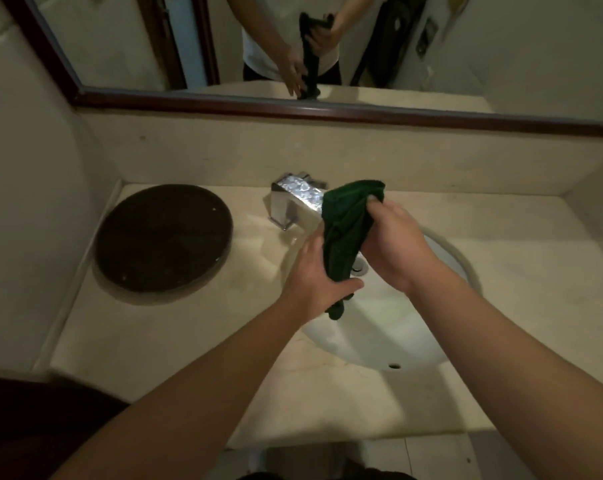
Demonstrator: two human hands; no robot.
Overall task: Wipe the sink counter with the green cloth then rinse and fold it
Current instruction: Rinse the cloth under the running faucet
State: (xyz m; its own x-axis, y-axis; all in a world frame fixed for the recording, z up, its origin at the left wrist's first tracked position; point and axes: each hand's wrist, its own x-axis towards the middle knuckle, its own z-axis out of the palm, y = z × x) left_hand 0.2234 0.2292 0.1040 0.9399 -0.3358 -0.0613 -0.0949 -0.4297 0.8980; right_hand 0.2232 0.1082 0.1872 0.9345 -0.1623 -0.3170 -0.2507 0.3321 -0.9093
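Note:
The dark green cloth (pixel 345 230) hangs bunched in a long strip over the white sink basin (pixel 390 341). My right hand (pixel 393 247) grips its upper end, just in front of the chrome faucet (pixel 293 199). My left hand (pixel 319 278) is closed around the lower part, and a short tail of cloth sticks out below it. The beige sink counter (pixel 196 337) surrounds the basin. No water is seen running from the faucet.
A dark round lid or mat (pixel 163 237) lies on the counter to the left of the faucet. A wood-framed mirror (pixel 327 109) runs along the back wall and reflects my hands and the cloth. The drain (pixel 360 268) shows behind the cloth.

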